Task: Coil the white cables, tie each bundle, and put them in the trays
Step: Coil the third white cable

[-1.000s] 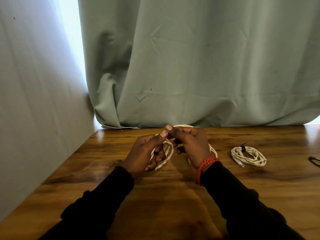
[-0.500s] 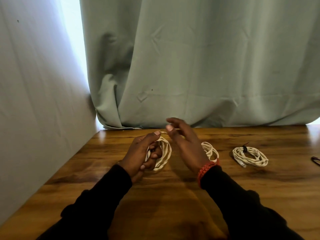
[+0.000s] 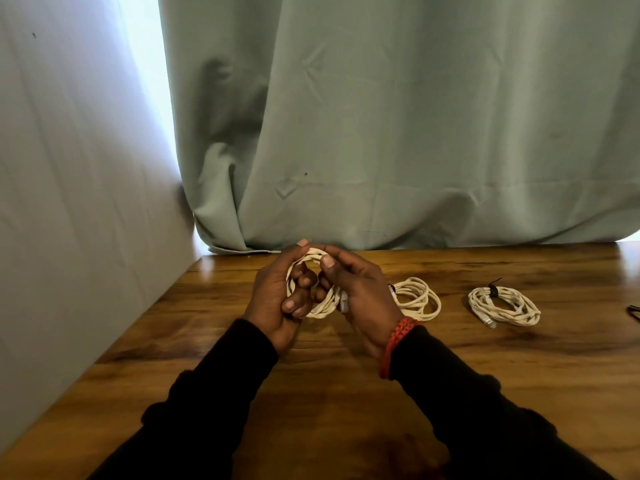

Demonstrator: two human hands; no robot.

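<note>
My left hand [image 3: 273, 296] holds a coiled white cable [image 3: 323, 306] upright above the wooden table [image 3: 346, 393], fingers through the loop and thumb on top. My right hand [image 3: 360, 292] pinches the top of the same coil from the right, and a plug end shows by its palm. A second white coil [image 3: 419, 299] lies flat on the table just right of my right hand. Farther right lies a third white coil [image 3: 505, 306], bound with a black tie [image 3: 493, 289]. No tray is in view.
A grey-green curtain [image 3: 398, 133] hangs along the table's back edge and a pale wall [image 3: 69, 202] closes the left side. A dark object [image 3: 633, 311] pokes in at the right edge. My right wrist carries a red bracelet [image 3: 394, 344].
My right hand has come back down onto the coil held in my left hand, bringing the cable's end round the top. The coils on the table have not moved.
</note>
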